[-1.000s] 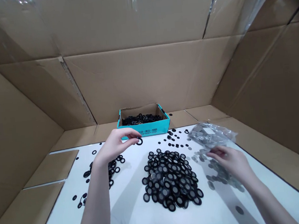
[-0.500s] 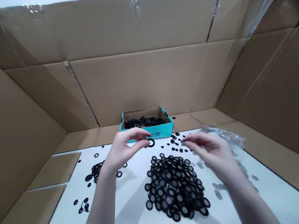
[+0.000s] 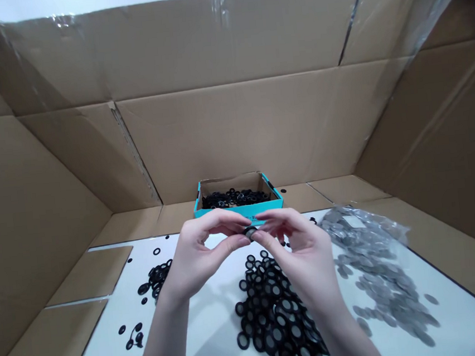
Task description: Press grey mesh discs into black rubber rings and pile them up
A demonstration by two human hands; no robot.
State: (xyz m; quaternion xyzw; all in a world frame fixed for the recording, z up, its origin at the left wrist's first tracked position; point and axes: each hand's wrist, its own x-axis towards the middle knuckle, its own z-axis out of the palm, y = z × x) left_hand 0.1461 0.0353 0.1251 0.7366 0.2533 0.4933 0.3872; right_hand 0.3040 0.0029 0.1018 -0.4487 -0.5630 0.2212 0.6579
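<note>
My left hand [image 3: 200, 254] pinches a black rubber ring [image 3: 249, 233] between thumb and fingertips. From the other side, the thumb and fingers of my right hand [image 3: 306, 252] close on the same ring, where a greyish middle shows; whether a separate disc sits in it is hard to see. The ring is held above the table, tilted. Below lies a heap of black rings with grey centres [image 3: 267, 315], partly covered by my right hand and forearm. Beside my left wrist is a smaller pile of black rings [image 3: 158, 276].
Loose grey discs [image 3: 393, 291] spread on the right, near a clear plastic bag [image 3: 362, 225] with more inside. Behind my hands stands a teal box [image 3: 207, 211] of black rings. Small black pieces [image 3: 135, 336] lie at left. Cardboard walls [image 3: 233, 133] enclose the white table [image 3: 211, 320].
My right hand has moved left to meet my left hand, and its fingers now touch the ring. The view has shifted slightly, showing more of the grey discs.
</note>
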